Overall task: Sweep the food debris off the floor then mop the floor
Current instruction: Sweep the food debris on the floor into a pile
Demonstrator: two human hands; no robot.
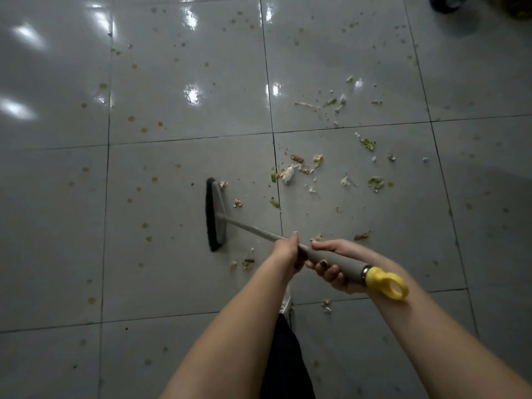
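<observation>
– Well, nearest the camera, what are the hands doing?
– Both bare forearms reach forward and meet on the long grey broom. The right hand curls round the thick grey grip, palm turned up, just ahead of the yellow plastic hanging loop at the handle's end. The left hand clamps the thinner shaft just beyond, knuckles up. The two hands nearly touch.
– And beneath them?
– A leg in dark trousers and the tip of a pale shoe show between the arms.
– Where is the broom's working end?
– Its flat grey head with black bristles sits on the floor out to the left, the handle slanting back to the hands.
– The mess?
– The scattered food debris, green, white and brown scraps, lies mostly right of the head and farther out. A few bits sit just beside it.
– The room?
– Glossy grey floor tiles with dark grout lines, speckled with yellowish stains, reflect overhead lights. A dark wheel shows at the far right corner.
</observation>
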